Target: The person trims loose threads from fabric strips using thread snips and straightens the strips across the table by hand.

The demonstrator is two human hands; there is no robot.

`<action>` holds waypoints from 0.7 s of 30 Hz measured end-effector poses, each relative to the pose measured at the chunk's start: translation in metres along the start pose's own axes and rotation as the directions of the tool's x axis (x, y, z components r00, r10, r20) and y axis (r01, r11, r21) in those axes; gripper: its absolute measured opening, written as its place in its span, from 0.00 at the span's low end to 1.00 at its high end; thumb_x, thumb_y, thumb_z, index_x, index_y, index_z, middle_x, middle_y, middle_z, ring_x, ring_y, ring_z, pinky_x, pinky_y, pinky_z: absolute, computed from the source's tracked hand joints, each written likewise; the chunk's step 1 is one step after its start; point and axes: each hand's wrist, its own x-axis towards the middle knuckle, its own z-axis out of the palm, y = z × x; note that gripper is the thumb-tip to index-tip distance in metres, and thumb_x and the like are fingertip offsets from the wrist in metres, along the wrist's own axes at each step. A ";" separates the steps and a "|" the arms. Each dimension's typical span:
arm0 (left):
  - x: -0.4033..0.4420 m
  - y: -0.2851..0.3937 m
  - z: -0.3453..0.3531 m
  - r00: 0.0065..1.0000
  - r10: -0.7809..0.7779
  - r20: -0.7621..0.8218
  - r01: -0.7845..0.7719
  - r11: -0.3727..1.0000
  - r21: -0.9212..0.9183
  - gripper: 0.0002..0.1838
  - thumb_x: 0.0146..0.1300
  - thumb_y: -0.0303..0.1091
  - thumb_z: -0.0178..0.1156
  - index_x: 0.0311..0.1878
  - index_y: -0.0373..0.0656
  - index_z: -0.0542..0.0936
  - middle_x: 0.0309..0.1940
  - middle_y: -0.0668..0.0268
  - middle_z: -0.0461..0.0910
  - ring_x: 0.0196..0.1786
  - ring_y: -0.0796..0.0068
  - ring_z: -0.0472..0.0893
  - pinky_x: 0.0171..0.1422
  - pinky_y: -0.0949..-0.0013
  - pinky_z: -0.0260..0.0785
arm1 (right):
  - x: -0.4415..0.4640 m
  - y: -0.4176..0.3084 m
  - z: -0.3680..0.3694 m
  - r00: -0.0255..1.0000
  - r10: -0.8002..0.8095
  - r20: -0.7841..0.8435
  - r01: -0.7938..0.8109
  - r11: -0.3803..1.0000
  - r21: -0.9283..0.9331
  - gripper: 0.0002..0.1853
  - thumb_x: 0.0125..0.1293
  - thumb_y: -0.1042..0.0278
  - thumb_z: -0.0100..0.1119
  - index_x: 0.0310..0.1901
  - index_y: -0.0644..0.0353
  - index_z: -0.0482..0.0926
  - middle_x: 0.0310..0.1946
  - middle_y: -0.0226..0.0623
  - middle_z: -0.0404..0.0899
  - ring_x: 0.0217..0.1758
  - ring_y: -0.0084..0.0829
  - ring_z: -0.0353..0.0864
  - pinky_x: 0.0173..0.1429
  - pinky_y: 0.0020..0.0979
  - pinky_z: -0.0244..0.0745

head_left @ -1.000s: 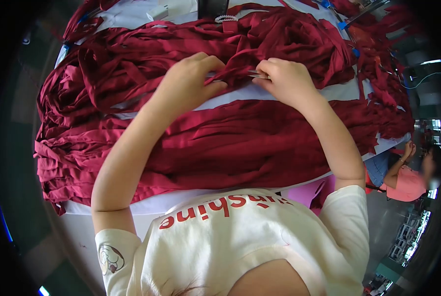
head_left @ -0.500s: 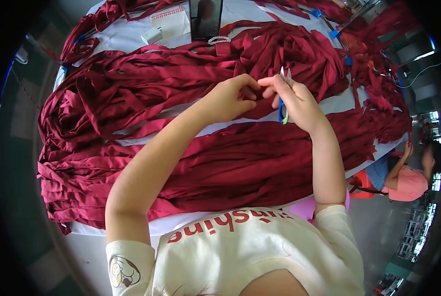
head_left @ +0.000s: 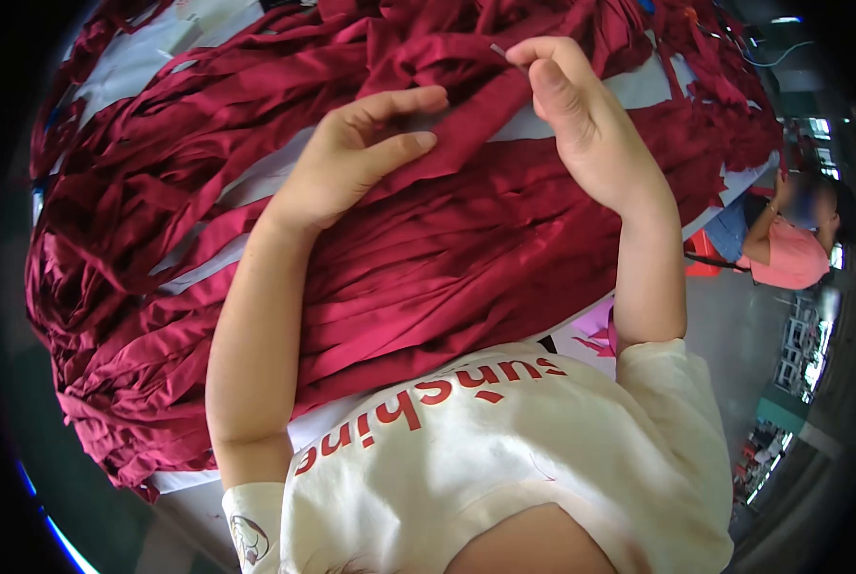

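Observation:
My left hand (head_left: pixel 351 158) hovers over the dark red fabric strips (head_left: pixel 428 287), thumb and fingers apart with nothing gripped between them. A wider flat strip (head_left: pixel 476 120) runs diagonally below and between my hands. My right hand (head_left: pixel 586 129) is up and to the right, its fingers curled round small scissors. Only a short metal tip of the scissors (head_left: pixel 499 49) shows beside the index finger; the handles are hidden behind the hand.
Long heaps of red strips cover most of the white-covered table (head_left: pixel 643 86). A person in a pink top (head_left: pixel 791 253) sits at the right beyond the table's end, near a red stool (head_left: pixel 701 256). Pink material (head_left: pixel 595 330) lies by my right elbow.
My hands have moved apart, the left one down and leftward. The scissors have turned so that mostly just a tip shows. The view has shifted, and the phone is out of sight.

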 end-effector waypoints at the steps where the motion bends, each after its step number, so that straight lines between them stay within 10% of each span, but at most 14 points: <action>1: -0.001 0.000 0.001 1.000 0.010 -0.010 -0.010 1.000 -0.002 0.22 0.56 0.22 0.57 0.56 0.36 0.71 0.54 0.61 0.72 0.58 0.75 0.69 0.61 0.74 0.61 | -0.004 0.005 0.003 1.000 -0.004 -0.001 0.004 0.999 -0.034 0.19 0.68 0.50 0.42 0.41 0.62 0.67 0.18 0.35 0.68 0.22 0.28 0.70 0.29 0.30 0.63; 7: -0.001 -0.006 0.003 0.988 0.155 -0.015 -0.149 0.968 0.201 0.29 0.49 0.20 0.62 0.58 0.43 0.71 0.53 0.72 0.69 0.29 0.90 0.63 0.38 0.85 0.61 | -0.014 0.008 0.010 0.988 0.095 0.124 -0.069 0.977 -0.202 0.15 0.66 0.55 0.47 0.35 0.61 0.67 0.18 0.39 0.71 0.22 0.37 0.71 0.29 0.35 0.64; 16: -0.005 -0.004 0.005 0.995 0.096 0.009 -0.096 0.968 0.230 0.30 0.47 0.19 0.62 0.58 0.44 0.71 0.48 0.74 0.69 0.29 0.90 0.65 0.35 0.86 0.61 | 0.004 -0.004 0.022 0.960 0.103 0.259 -0.025 0.957 -0.289 0.12 0.64 0.61 0.53 0.33 0.62 0.70 0.17 0.31 0.67 0.19 0.19 0.62 0.23 0.25 0.57; 21: -0.005 -0.006 0.004 0.994 0.110 0.010 -0.109 0.968 0.227 0.30 0.47 0.18 0.61 0.57 0.43 0.71 0.48 0.74 0.69 0.29 0.90 0.65 0.34 0.87 0.61 | 0.005 -0.006 0.027 0.970 0.021 0.244 0.059 0.947 -0.317 0.14 0.61 0.57 0.53 0.29 0.61 0.70 0.17 0.41 0.73 0.22 0.41 0.73 0.26 0.38 0.63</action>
